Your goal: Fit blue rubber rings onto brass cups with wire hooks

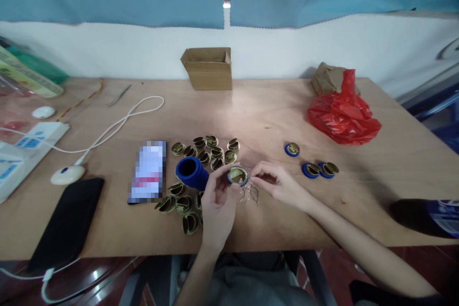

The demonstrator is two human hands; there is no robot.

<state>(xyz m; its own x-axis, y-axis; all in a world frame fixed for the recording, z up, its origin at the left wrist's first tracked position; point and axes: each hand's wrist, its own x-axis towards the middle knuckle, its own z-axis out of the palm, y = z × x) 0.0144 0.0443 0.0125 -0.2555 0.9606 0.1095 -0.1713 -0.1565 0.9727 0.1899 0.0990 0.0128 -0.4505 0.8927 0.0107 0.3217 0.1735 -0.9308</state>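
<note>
Left hand (219, 208) gripping one blue-rimmed disc (238, 176), right hand (281, 184) bunched, hold unclear, three similar discs (293, 148)

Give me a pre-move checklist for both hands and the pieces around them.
1. Left hand holding the blue-rimmed gold piece: ok.
2. Right hand close beside that piece: ok.
3. Something pinched in the right hand's fingers: cannot tell, too small.
4. Loose gold pieces clear of the blue cylinder: not ok, they crowd around it.
5. Red bag clear of both hands: ok.
</note>
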